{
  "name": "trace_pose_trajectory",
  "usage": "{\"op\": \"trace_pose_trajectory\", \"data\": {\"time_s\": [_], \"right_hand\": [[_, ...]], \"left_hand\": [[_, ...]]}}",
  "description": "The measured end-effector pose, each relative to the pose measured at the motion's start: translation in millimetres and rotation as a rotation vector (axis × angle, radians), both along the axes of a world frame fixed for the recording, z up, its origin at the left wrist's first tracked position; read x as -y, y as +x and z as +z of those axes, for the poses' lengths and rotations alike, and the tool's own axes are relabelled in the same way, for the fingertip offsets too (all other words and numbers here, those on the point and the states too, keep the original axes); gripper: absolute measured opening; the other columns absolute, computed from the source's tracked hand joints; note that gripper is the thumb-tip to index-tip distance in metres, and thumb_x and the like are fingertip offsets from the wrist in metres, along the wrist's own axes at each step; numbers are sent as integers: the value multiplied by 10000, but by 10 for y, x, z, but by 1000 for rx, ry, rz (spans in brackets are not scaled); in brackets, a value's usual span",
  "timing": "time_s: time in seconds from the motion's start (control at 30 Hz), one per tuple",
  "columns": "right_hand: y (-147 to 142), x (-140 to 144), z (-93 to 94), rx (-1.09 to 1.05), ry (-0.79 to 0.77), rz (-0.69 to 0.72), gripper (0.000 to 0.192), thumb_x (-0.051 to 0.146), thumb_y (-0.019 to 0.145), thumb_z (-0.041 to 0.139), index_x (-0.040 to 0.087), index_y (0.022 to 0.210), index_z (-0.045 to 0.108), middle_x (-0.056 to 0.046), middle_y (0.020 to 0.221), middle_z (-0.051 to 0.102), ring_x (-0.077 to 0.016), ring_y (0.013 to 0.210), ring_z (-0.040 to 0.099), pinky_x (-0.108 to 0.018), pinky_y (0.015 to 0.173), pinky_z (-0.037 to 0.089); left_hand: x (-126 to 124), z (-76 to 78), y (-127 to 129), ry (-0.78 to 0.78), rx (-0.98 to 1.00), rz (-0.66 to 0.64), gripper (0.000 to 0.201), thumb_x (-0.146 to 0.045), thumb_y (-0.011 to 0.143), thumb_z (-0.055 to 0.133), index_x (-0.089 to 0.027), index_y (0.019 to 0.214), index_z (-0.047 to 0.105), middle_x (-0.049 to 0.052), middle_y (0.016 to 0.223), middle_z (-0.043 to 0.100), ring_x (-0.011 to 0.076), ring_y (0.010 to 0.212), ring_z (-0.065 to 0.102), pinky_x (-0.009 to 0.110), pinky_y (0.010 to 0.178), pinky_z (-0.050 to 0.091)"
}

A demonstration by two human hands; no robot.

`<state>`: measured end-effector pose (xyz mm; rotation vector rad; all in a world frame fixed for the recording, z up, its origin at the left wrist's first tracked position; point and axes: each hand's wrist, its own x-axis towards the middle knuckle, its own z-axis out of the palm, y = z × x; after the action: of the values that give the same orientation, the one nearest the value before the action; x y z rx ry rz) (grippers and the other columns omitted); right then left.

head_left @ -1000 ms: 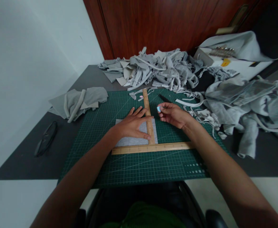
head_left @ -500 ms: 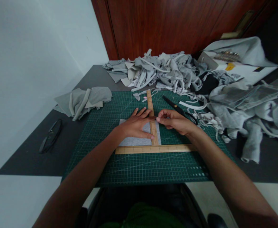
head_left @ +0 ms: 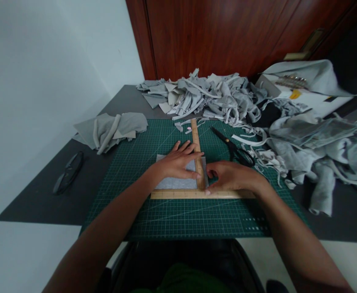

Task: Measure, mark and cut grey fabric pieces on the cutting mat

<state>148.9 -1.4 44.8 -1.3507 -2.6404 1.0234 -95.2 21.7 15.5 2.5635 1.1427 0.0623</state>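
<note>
Here I'm pinning the wooden square (head_left: 198, 162) over the grey fabric (head_left: 174, 183).
My left hand (head_left: 178, 162) is pressing flat, fingers spread; my right hand (head_left: 230, 176) is curling at the square's corner, its hold hidden.

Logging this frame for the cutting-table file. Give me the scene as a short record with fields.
surface: green cutting mat on a dark table
left hand: flat, pressing the upright wooden ruler and a grey fabric piece
right hand: fingers curled at the ruler's right edge, thumb on the horizontal ruler; what it holds is hidden
rulers: meet in a right angle
scissors: on the mat, right of the hands, untouched
fabric scraps: heaped at the far edge
folded grey cloth: left of the mat
</note>
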Motion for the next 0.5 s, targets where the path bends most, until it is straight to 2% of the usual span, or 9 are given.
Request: {"op": "trace_pose_trajectory", "data": {"time_s": [0.13,0.23,0.37,0.5], "right_hand": [[-154,13,-102,15,217,-148,405,615,869,745,229,871,622,-43,777,701,-219,673,621,-315,547,316],[-270,40,-183,98,363,-229,512,680,812,775,226,982,610,-75,801,723,-265,707,663,-323,539,289],[-338,81,-197,159,344,-242,591,713,796,762,214,1063,593,-79,851,749,-296,761,714,-326,553,338],[-313,72,-134,172,248,-301,567,672,797,777,209,1063,586,-90,938,769,-285,796,732,-320,565,377]], "left_hand": [[-29,0,-7,-15,100,31,874,-634,941,645,-261,1655,304,119,1752,286,337,1652,128,583,1328,14],[-65,-34,-42,-15,165,68,882,-509,930,698,-237,1656,277,129,1749,285,333,1652,134,553,1337,86],[-88,-57,-92,-4,173,83,1077,-416,835,812,-224,1681,174,151,1776,185,366,1656,12,547,1330,126],[-68,-28,-98,-19,119,112,1144,-421,817,827,-210,1689,119,179,1779,144,390,1648,-50,579,1321,100]]}}
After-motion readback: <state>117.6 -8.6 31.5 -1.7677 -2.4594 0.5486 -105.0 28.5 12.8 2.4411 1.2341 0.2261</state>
